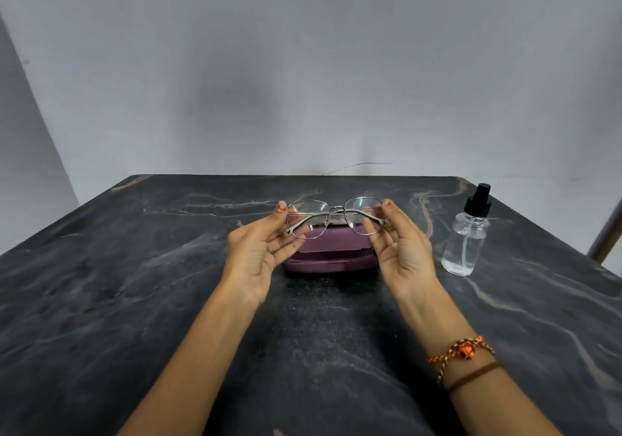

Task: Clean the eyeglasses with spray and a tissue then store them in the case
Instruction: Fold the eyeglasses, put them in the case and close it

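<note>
Two things resting on a dark marbled table (pixel 134 284): purple case (pixel 331 254) at centre, closed and lying flat; clear spray bottle (pixel 466 237) upright to the right of it, black pump on top, a little liquid at the bottom, well apart from the case. Behind, a plain grey wall (pixel 303 65) meeting the far edge of the table.

Above the case, both forearms reaching forward from the near edge, palms turned inward. Left hand (pixel 259 247) pinching the left end of the eyeglasses (pixel 336 215) between thumb and forefinger, remaining fingers loosely spread below. Right hand (pixel 402 247) pinching the right end the same way, other fingers relaxed. Red polish on the visible nails.

Eyeglasses held level in the air just above the far part of the case, thin metal frame, lenses facing away, temples folded across behind the lenses.

On the right wrist, an orange braided bracelet (pixel 466 349) and a brown band (pixel 474 375) just nearer than it.
</note>
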The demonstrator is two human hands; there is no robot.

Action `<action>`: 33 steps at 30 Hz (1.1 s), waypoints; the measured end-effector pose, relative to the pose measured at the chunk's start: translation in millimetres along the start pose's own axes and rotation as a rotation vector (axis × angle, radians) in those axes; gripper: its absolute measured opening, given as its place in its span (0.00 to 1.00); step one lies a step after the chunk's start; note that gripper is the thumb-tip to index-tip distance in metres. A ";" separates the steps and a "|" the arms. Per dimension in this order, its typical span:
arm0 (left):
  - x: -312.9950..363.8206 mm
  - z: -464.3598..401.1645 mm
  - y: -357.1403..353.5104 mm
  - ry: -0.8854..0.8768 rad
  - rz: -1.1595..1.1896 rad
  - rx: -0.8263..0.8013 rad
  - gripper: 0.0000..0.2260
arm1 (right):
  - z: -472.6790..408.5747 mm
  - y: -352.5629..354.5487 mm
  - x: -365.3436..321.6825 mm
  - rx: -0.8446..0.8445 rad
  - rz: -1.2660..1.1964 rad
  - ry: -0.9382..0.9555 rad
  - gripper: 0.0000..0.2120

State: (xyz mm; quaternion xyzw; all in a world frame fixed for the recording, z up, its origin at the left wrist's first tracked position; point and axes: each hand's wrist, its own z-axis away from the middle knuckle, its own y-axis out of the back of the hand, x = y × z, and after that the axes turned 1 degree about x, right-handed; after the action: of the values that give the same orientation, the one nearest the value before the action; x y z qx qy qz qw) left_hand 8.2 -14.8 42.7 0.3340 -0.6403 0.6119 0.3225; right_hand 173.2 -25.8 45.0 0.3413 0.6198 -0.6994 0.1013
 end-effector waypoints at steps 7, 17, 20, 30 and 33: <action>19.7 -0.1 20.2 -0.099 -0.080 0.100 0.05 | 16.4 -1.8 14.0 -0.087 0.228 0.000 0.04; 38.2 13.2 99.1 0.103 -0.393 0.046 0.07 | 38.0 -1.2 46.3 -0.315 0.567 -0.058 0.06; 46.5 12.0 111.7 0.206 -0.389 -0.026 0.06 | 34.1 1.2 41.5 -0.349 0.648 -0.117 0.06; 44.6 2.9 126.5 0.271 -0.525 0.022 0.14 | 25.8 12.7 48.0 -0.446 1.071 -0.122 0.09; 44.0 4.3 127.1 0.260 -0.557 0.032 0.14 | 24.7 14.3 49.1 -0.456 1.096 -0.106 0.09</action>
State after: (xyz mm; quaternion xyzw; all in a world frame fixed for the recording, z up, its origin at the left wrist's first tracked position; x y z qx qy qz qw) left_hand -121.4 -17.0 6.5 0.4208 -0.4677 0.5475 0.5518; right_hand 135.9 -38.1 3.9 0.5456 0.4818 -0.4107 0.5491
